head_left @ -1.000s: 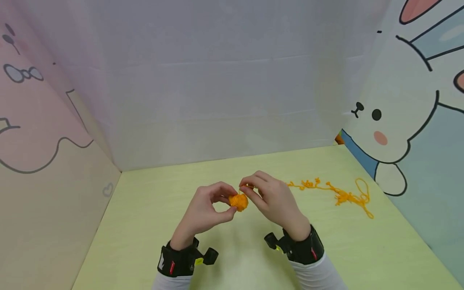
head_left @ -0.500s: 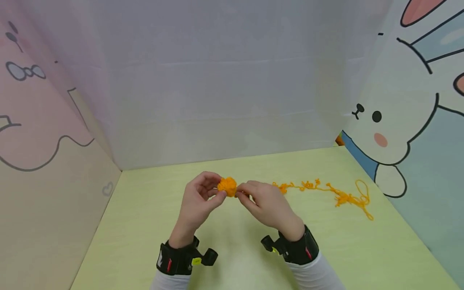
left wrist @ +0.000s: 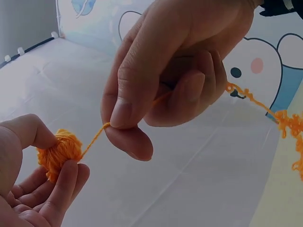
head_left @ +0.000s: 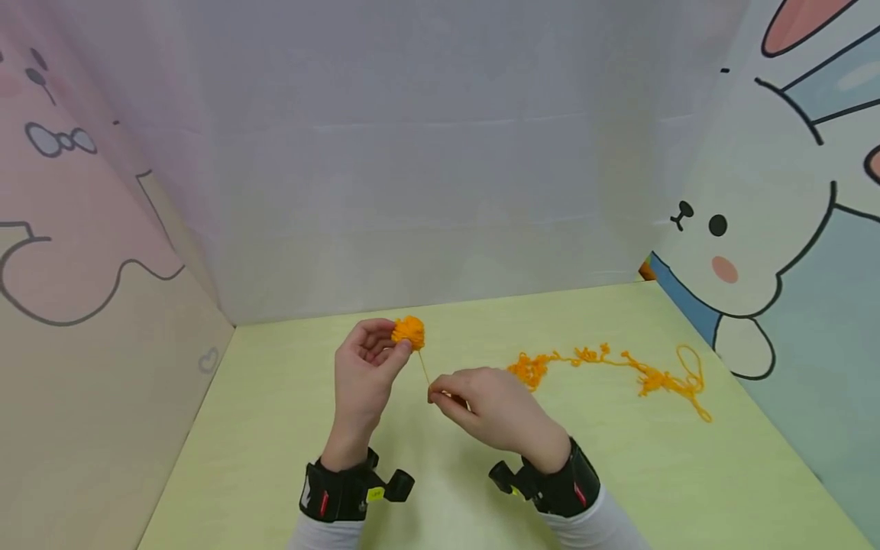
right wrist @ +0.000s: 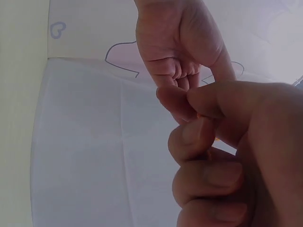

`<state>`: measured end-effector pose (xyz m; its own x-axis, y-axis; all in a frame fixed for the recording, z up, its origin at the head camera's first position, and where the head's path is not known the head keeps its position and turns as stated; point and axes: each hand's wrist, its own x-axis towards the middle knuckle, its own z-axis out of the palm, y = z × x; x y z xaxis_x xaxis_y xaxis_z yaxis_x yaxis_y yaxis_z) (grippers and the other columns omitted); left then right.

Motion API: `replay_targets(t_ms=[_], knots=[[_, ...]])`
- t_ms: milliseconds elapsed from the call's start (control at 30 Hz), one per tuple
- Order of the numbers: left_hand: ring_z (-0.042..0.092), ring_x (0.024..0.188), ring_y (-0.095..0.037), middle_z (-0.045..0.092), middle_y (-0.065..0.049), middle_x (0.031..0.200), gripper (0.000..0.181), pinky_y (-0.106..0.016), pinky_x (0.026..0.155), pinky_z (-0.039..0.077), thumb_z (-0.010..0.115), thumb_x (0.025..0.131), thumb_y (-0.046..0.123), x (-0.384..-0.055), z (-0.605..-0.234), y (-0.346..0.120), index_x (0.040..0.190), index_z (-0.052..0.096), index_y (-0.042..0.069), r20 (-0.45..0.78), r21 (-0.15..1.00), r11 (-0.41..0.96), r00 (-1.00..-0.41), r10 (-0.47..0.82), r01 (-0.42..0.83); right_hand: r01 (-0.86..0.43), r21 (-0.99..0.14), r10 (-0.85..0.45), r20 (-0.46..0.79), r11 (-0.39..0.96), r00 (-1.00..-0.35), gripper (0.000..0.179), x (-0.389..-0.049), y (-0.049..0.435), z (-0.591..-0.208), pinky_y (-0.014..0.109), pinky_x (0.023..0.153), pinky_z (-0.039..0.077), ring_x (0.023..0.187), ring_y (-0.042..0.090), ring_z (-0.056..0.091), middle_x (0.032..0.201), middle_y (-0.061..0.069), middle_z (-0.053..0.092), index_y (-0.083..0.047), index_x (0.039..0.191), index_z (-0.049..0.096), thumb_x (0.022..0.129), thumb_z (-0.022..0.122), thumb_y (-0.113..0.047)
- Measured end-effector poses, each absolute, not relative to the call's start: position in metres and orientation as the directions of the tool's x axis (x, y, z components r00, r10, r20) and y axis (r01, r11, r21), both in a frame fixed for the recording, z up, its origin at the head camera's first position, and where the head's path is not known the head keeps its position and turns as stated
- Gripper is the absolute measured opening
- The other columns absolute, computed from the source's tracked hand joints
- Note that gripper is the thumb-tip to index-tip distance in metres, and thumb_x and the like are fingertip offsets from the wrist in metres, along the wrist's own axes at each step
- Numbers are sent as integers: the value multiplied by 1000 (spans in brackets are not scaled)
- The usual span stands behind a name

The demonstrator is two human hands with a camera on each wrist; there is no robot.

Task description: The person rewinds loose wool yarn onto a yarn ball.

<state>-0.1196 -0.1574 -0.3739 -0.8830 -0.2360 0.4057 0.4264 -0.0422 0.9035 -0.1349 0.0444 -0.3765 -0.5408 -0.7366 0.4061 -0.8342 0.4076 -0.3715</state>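
My left hand [head_left: 364, 374] pinches a small orange yarn ball [head_left: 409, 333] between thumb and fingers, held up over the table. From the ball a single strand of yarn [left wrist: 93, 141] runs taut to my right hand [head_left: 495, 405], which pinches it between thumb and forefinger, lower and to the right. In the left wrist view the strand passes through the right hand and comes out behind it toward the loose yarn. The right wrist view shows the right fingers [right wrist: 191, 137] curled, with only bits of orange between them; the ball is hidden there.
Loose, crinkled orange yarn [head_left: 529, 370] trails across the pale yellow table [head_left: 261, 458] to the right, ending in a tangled bunch with loops [head_left: 663, 378]. A plain pale curtain [head_left: 426, 191] stands behind, and cartoon-printed panels [head_left: 729, 229] flank both sides.
The left hand has moved the ball up and to the left. The right hand has drawn down and left, away from the ball, so a length of strand now shows between them.
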Motion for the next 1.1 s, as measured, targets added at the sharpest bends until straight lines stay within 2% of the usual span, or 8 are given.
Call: replay_targets(t_ms=[167,333,467,600,700,967,1100], knots=[[64,83,-27,65,-17,101,32,-21,76,58,74,84,-3,-122,-378,-157,111,59,-6,456,886,33,-854,-251,463,-853,-359,-752,416,380,-510,11,-133,44,-375,21,60,50,66,-2,52,83,-16,66,-21,101,71,99,61,-24],[66,84,-24,66,-15,100,31,-23,77,59,75,82,-3,-123,-381,-153,109,61,-2,527,849,180,-818,-230,497,-856,-344,-744,433,385,-509,11,-131,46,-374,20,58,48,64,-3,51,83,-17,67,-22,101,71,98,60,-23],[68,84,-21,68,-15,100,30,-32,76,60,75,80,-7,-120,-375,-148,107,63,-3,561,816,274,-811,-165,509,-867,-331,-726,478,373,-494,12,-131,49,-372,18,55,46,62,-3,48,83,-16,66,-22,99,71,97,60,-20],[68,82,-23,69,-18,99,30,-46,73,61,74,78,-12,-114,-367,-143,105,63,-6,588,775,329,-807,-61,540,-876,-331,-691,540,351,-481,13,-133,54,-370,18,54,47,61,-2,47,85,-13,68,-19,98,71,96,59,-15],[68,82,-22,69,-17,100,30,-50,71,61,74,78,-13,-113,-367,-141,105,64,-5,593,750,349,-805,21,562,-874,-333,-649,584,355,-487,12,-135,61,-368,20,54,48,61,-1,48,86,-12,69,-17,98,71,94,60,-13],[66,90,-12,70,-2,103,29,-33,73,61,77,82,2,-123,-385,-146,108,67,10,555,727,342,-803,218,595,-871,-290,-584,652,397,-484,10,-140,73,-361,21,49,45,58,3,45,88,-7,69,-14,100,71,92,65,-15],[65,90,-11,70,-1,103,27,-32,73,61,77,84,6,-123,-386,-147,109,68,12,543,723,306,-783,304,620,-875,-277,-563,680,398,-471,10,-142,76,-360,22,49,48,60,4,49,91,-4,71,-13,102,70,93,66,-15]])
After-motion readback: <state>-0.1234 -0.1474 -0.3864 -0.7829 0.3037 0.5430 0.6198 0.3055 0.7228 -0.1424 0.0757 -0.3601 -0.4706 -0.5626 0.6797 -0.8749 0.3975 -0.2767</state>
